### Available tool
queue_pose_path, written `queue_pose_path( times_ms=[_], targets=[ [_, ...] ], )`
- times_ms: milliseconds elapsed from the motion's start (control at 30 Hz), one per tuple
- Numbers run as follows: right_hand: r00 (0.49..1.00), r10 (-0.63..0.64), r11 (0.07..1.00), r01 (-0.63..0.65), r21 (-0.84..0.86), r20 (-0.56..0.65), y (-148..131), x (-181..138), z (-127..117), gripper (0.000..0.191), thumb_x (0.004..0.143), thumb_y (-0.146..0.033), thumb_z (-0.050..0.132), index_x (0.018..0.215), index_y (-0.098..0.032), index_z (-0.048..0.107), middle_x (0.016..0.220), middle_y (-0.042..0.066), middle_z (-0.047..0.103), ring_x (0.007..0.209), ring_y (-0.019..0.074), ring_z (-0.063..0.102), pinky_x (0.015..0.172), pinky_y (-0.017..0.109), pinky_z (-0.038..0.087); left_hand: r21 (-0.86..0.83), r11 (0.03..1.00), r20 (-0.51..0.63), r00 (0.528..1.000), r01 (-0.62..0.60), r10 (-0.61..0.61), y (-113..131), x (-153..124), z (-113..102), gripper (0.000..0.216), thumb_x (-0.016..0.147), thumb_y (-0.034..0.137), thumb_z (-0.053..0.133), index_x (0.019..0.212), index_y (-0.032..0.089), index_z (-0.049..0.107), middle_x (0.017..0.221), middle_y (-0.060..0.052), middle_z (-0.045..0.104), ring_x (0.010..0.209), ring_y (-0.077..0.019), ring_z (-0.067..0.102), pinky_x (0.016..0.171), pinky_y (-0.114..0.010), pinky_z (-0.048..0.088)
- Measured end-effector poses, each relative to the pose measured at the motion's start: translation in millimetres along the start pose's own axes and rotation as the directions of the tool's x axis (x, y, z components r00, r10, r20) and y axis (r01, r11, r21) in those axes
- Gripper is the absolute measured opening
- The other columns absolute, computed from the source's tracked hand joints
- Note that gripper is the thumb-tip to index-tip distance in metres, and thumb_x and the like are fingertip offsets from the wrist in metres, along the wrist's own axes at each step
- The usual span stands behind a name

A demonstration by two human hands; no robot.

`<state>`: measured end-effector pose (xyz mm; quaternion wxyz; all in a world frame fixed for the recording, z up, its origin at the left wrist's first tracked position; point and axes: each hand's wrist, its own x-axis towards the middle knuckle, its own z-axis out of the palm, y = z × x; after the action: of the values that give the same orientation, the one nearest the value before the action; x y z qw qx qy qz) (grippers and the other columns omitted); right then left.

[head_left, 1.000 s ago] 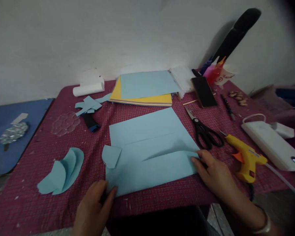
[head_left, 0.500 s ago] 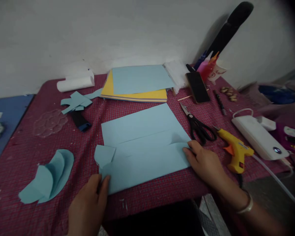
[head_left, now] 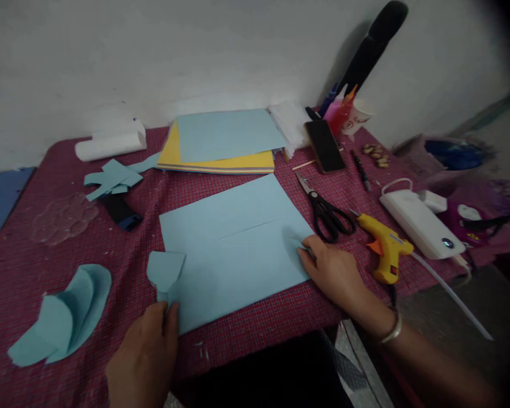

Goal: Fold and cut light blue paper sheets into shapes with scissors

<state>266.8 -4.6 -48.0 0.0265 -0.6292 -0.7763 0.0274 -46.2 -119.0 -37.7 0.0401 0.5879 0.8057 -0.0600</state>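
Observation:
A light blue sheet of paper (head_left: 233, 255) lies in front of me, with a thin slit or crease line across its middle. My left hand (head_left: 147, 345) pinches its near left corner, where a small cut paper piece (head_left: 165, 267) overlaps the left edge. At the right edge my right hand (head_left: 329, 272) grips the paper between thumb and fingers, lifting it slightly. Black-handled scissors (head_left: 325, 212) rest just beyond my right hand. Curved blue paper cut-outs (head_left: 66, 311) sit to the left of my left hand.
A yellow glue gun (head_left: 385, 246) and white power bank (head_left: 420, 221) lie at the right. Behind are a stack of coloured paper (head_left: 229, 136), a phone (head_left: 324, 145) and a white roll (head_left: 110, 145). Paper strips (head_left: 114, 178) and a clear flower-shaped palette (head_left: 66, 218) are at left.
The view has swung slightly, so everything sits further left. The raised flap at the paper's right has flattened, and the line across it looks shorter. Both hands keep their hold.

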Motion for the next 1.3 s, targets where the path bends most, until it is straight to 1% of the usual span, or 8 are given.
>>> queue_pose_path(
  times_ms=[167,333,467,600,767,1067,1167,1300],
  targets=[
    [0.999,0.042,0.999,-0.042,0.007,-0.008,-6,0,-3,0.025,0.091,-0.03,0.046,0.11,-0.016,0.055,0.073,0.006,0.072,0.059,0.0215,0.068,0.048,0.026,0.034,0.133,0.916,-0.373,0.837,-0.378,0.4,-3,4,0,0.061,0.088,0.018,0.048,0.145,0.016,0.027,0.139,-0.024,0.044,0.13,-0.0431,0.04,0.098,-0.06,0.039],
    [0.998,0.061,0.997,-0.062,0.035,0.012,-6,1,-5,0.034,0.092,-0.028,0.044,0.122,-0.015,0.052,0.076,0.007,0.072,0.059,0.0229,0.068,0.052,0.028,0.043,0.213,0.55,-0.148,0.53,-0.808,0.835,9,19,-14,0.077,0.082,0.014,0.055,0.147,0.043,0.025,0.155,-0.001,0.031,0.142,-0.0338,0.025,0.112,-0.061,0.02],
    [0.994,0.013,0.995,-0.002,0.104,-0.108,-1,-2,-13,0.039,0.088,-0.019,0.046,0.126,-0.01,0.052,0.1,0.015,0.07,0.087,0.0271,0.068,0.074,0.036,0.052,0.224,0.44,-0.064,0.437,-0.87,0.897,15,27,-18,0.074,0.081,0.021,0.06,0.145,0.042,0.03,0.152,0.0,0.038,0.139,-0.0294,0.034,0.112,-0.056,0.026],
    [0.935,-0.286,0.934,0.322,0.158,-0.212,-27,-22,-20,0.055,0.087,-0.023,0.054,0.139,-0.008,0.042,0.14,0.02,0.049,0.131,0.0302,0.043,0.109,0.047,0.033,0.241,0.441,-0.056,0.442,-0.864,0.895,17,29,-16,0.072,0.082,0.022,0.06,0.145,0.04,0.031,0.151,-0.002,0.038,0.138,-0.0307,0.035,0.111,-0.056,0.028],
    [0.709,-0.705,0.68,0.679,0.275,-0.007,-71,-49,-5,0.085,0.086,-0.059,0.053,0.147,-0.005,0.028,0.154,0.02,0.029,0.145,0.0283,0.019,0.118,0.044,0.018,0.246,0.476,-0.046,0.481,-0.844,0.876,12,27,-9,0.074,0.082,0.01,0.053,0.144,0.042,0.031,0.15,-0.006,0.04,0.135,-0.0346,0.04,0.103,-0.054,0.041],
    [0.875,-0.483,0.871,0.483,0.089,-0.021,14,-67,12,0.09,0.084,-0.048,0.061,0.152,-0.008,0.016,0.156,0.021,0.022,0.144,0.0319,0.02,0.113,0.05,0.029,0.149,0.649,-0.112,0.639,-0.746,0.761,-61,-11,-3,0.072,0.075,-0.006,0.037,0.137,0.028,0.046,0.144,-0.009,0.048,0.128,-0.0249,0.05,0.094,-0.036,0.051],
    [0.879,-0.474,0.878,0.476,0.045,-0.046,24,-70,18,0.088,0.085,-0.045,0.06,0.151,-0.008,0.015,0.156,0.021,0.022,0.144,0.0319,0.019,0.113,0.051,0.028,-0.043,0.69,-0.158,0.687,-0.723,0.71,-62,4,-24,0.035,0.088,0.017,0.042,0.115,0.024,0.064,0.118,-0.007,0.068,0.107,-0.0217,0.064,0.092,-0.036,0.052],
    [0.878,-0.469,0.879,0.474,0.049,-0.092,18,-66,18,0.075,0.086,-0.042,0.058,0.147,-0.007,0.029,0.152,0.022,0.033,0.141,0.0319,0.028,0.112,0.053,0.029,-0.124,0.81,-0.111,0.819,-0.574,0.563,-45,56,-47,0.038,0.09,0.022,0.04,0.121,0.014,0.06,0.123,-0.013,0.062,0.113,-0.0251,0.058,0.099,-0.043,0.045]
  ],
)
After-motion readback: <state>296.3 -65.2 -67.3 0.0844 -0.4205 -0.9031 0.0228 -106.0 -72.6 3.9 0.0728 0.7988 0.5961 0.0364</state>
